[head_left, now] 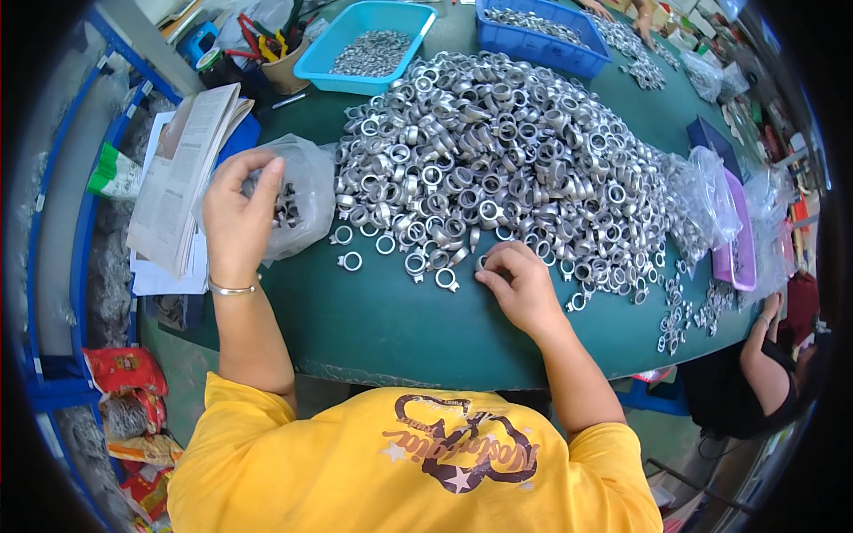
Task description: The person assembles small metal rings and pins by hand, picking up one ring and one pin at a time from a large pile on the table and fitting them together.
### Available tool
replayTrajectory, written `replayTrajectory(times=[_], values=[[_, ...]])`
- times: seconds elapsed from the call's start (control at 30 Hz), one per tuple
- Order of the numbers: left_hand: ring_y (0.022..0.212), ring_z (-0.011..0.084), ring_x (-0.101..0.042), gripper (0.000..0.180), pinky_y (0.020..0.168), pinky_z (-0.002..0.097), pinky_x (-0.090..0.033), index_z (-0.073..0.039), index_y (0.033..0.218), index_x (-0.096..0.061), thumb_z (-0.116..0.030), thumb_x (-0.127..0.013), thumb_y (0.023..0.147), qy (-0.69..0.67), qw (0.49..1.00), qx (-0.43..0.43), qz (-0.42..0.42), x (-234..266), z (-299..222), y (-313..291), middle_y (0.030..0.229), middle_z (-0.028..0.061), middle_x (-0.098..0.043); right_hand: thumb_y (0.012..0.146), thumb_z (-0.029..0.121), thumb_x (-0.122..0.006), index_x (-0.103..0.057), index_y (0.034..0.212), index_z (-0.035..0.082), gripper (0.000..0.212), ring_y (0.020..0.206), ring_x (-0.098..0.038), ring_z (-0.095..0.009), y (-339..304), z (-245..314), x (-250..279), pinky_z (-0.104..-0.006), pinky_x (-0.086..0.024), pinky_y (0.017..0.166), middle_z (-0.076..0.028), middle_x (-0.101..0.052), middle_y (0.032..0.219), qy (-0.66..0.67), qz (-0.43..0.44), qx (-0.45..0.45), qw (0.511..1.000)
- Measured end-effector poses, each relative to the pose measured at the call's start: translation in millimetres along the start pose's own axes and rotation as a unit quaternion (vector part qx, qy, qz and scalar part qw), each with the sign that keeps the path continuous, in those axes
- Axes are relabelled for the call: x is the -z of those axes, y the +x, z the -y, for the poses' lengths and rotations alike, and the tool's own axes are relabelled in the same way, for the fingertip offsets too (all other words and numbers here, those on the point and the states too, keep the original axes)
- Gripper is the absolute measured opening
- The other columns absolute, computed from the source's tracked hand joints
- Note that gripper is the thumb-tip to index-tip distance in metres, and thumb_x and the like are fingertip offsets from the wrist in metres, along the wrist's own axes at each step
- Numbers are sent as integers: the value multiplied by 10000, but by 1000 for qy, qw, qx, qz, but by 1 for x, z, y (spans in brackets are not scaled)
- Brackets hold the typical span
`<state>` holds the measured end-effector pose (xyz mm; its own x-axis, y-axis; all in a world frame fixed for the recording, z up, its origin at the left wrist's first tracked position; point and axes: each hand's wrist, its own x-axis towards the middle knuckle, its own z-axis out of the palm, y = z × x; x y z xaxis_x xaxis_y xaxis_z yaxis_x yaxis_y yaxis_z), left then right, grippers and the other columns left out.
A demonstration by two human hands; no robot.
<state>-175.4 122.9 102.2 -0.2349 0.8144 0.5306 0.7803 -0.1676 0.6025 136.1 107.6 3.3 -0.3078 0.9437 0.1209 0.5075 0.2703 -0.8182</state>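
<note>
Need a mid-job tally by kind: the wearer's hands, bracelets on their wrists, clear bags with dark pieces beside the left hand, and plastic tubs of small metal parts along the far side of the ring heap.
Left hand and right hand: 2
Bracelet: 1
Clear bag: 1
Turquoise tub and blue tub: 2
Total: 6

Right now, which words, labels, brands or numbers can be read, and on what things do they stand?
The wording is left uncopied.
Yellow shirt: large lettering, partly readable.
Printed pages: text too small to read.
Red packet: marks too blurred to read.
</note>
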Motion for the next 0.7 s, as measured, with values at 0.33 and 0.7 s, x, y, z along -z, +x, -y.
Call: replayTrajectory(times=[0.33,0.7], values=[[770,64,-527,94,681,196,-435,-17,897,-582,16,-599,810,-374,904,99,183,-83,-63,-84,866,2,-566,802,-74,-575,-479,1114,13,338,1018,-554,-198,-20,9,0,-308,-479,858,-104,-529,1083,517,-2,10,856],[717,80,-507,129,629,188,-408,9,890,-604,-79,-648,806,-449,845,74,283,-112,-61,-122,877,43,-546,809,-26,-607,-559,907,-24,110,947,-560,-180,-31,0,-11,-296,-489,811,-140,-556,1051,459,-33,2,888]])
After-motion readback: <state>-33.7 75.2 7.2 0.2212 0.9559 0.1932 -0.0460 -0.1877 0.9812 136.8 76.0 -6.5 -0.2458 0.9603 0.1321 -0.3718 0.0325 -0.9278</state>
